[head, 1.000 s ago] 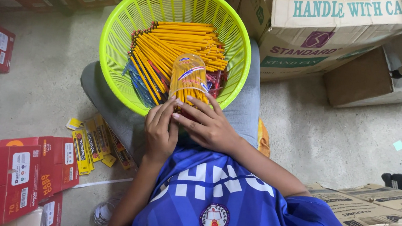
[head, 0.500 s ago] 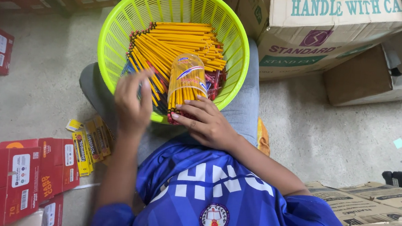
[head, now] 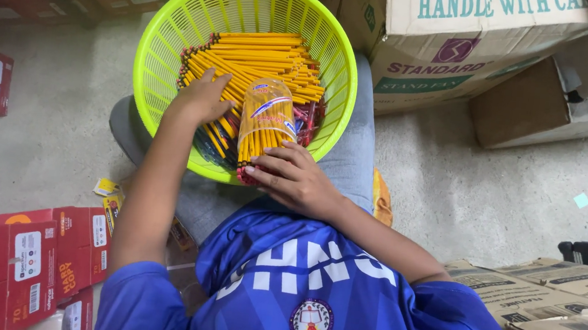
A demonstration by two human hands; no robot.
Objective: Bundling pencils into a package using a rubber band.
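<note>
A lime-green plastic basket (head: 168,43) rests on my lap, filled with loose yellow pencils (head: 262,52). My left hand (head: 203,97) lies on the loose pencils at the basket's left side, its fingers spread among them. My right hand (head: 293,176) grips the lower end of a clear plastic sleeve packed with yellow pencils (head: 266,122). The sleeve stands tilted against the basket's near rim. Some darker pencils (head: 310,119) show under the yellow ones on the right.
Large cardboard boxes (head: 459,44) stand at the upper right on the concrete floor (head: 58,126). Red cartons (head: 14,259) sit at the lower left and along the left edge. Small yellow packs (head: 111,204) lie by my left leg. Flattened brown cartons (head: 556,302) lie at the lower right.
My left hand left the sleeve's lower end and reached up and left onto the loose pencils. My right hand kept hold of the sleeve.
</note>
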